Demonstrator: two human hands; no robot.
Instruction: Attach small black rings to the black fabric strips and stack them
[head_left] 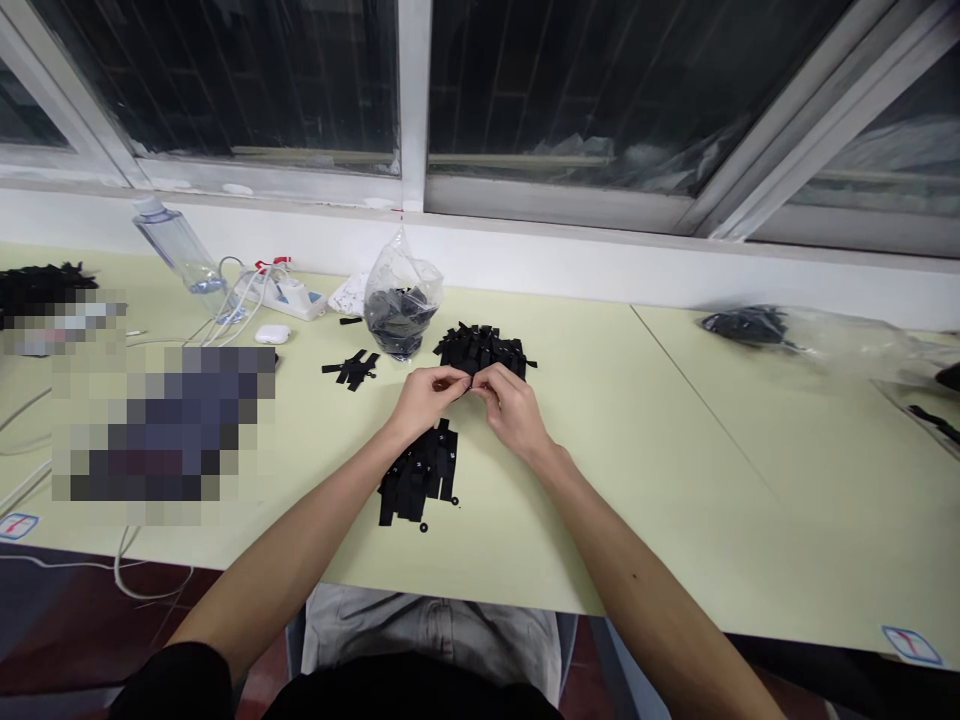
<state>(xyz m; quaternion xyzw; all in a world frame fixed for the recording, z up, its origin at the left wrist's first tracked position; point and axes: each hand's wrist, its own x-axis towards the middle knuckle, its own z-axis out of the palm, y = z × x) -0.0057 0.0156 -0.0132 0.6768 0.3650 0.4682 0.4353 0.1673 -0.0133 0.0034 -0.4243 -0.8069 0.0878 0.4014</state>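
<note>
My left hand [426, 397] and my right hand [510, 405] meet over the middle of the pale green table [637, 470], fingertips pinched together on a small black piece [472, 385] that is mostly hidden between them. Just behind the hands lies a heap of black fabric strips [480, 348]. Under my left wrist sits a row of black strips with small studs [420, 475], with a tiny black ring [424, 527] loose beside it.
A clear plastic bag of black parts [401, 305] stands behind the hands, and a few black strips [352, 368] lie to its left. A water bottle [180, 247], a white power strip with cables [289, 293] and an earbud case [271, 334] sit at the back left. Another plastic bag [787, 330] lies at the right.
</note>
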